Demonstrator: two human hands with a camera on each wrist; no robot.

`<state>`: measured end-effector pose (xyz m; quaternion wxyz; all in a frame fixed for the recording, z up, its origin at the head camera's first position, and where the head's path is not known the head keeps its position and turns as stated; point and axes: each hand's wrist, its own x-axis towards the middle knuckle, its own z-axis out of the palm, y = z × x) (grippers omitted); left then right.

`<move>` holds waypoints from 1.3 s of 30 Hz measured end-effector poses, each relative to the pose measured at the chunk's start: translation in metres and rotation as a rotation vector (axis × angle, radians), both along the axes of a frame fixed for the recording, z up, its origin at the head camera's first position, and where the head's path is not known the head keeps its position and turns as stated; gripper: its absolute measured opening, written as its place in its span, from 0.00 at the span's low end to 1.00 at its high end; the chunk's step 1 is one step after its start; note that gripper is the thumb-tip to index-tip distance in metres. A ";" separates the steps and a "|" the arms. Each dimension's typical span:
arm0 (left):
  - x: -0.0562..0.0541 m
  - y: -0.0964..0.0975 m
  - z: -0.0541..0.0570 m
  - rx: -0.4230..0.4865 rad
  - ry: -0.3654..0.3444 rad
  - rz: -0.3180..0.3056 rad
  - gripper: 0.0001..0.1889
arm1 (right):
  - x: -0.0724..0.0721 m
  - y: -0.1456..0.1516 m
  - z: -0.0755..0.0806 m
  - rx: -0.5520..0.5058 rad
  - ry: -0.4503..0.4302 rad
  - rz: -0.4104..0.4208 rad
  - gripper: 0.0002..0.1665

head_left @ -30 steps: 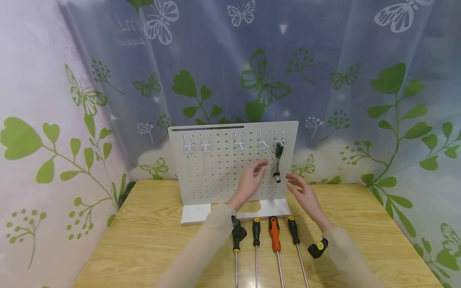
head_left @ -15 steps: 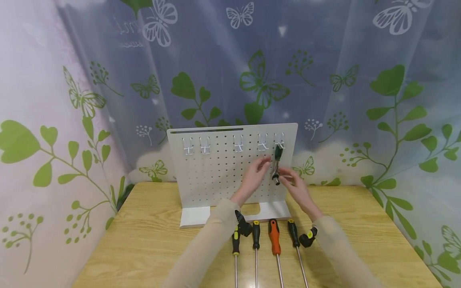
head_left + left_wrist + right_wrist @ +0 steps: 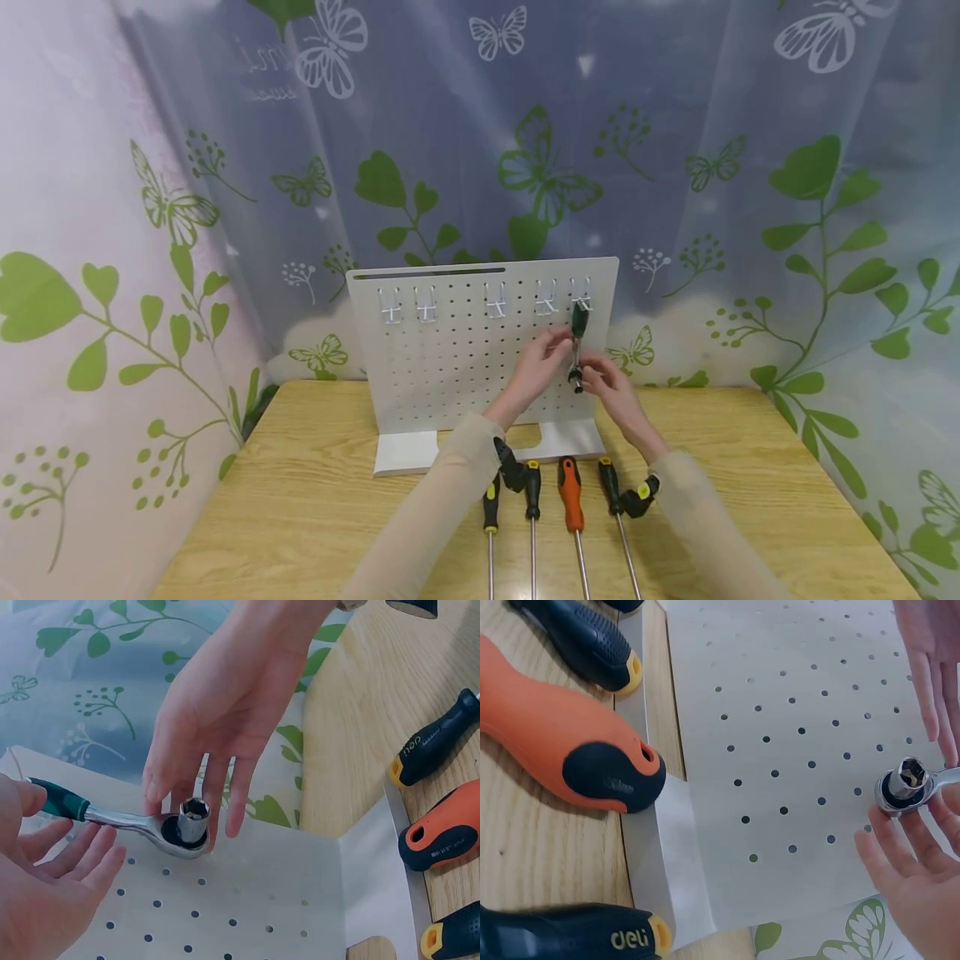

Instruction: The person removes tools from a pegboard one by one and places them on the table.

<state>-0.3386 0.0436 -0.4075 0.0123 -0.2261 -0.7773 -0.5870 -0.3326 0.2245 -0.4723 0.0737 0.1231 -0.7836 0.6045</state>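
Note:
A ratchet wrench (image 3: 576, 357) with a green handle hangs below the rightmost hook on a white pegboard (image 3: 442, 375). A chrome socket (image 3: 193, 817) points outward from its head. My left hand (image 3: 536, 367) is on the wrench's left, fingers nearly straight alongside the handle and shank, thumb by the handle in the left wrist view. On the other side my right hand (image 3: 611, 392) has its extended fingers (image 3: 919, 840) at the ratchet head, partly behind it.
Several wire hooks (image 3: 495, 302) line the pegboard's top. On the wooden table (image 3: 285, 500) in front lie several screwdrivers, one with an orange handle (image 3: 570, 496), the others black and yellow. A patterned curtain (image 3: 450, 125) hangs behind the board.
My right hand has moved left from beside the board to the ratchet head. My left hand has shifted right, up to the wrench's shank. The wrench still hangs below the same hook.

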 end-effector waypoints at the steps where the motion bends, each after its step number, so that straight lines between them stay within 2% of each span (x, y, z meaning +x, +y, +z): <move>1: 0.000 0.001 0.000 0.003 0.000 0.003 0.21 | 0.001 0.001 -0.001 -0.031 -0.010 0.005 0.25; 6: 0.000 0.005 0.001 0.055 -0.029 0.016 0.21 | 0.008 0.005 -0.005 -0.155 -0.075 0.016 0.26; 12: 0.000 0.012 0.008 0.153 -0.076 0.014 0.21 | 0.021 0.004 -0.005 -0.210 -0.088 -0.018 0.26; 18: 0.002 0.015 0.014 0.199 -0.119 0.025 0.21 | 0.029 0.001 0.000 -0.234 -0.098 -0.059 0.25; 24: 0.004 0.017 0.015 0.229 -0.124 0.011 0.21 | 0.039 0.001 0.008 -0.204 -0.120 -0.097 0.25; 39: 0.018 0.014 0.019 0.284 -0.121 -0.041 0.21 | 0.062 0.008 0.022 -0.280 -0.121 -0.005 0.28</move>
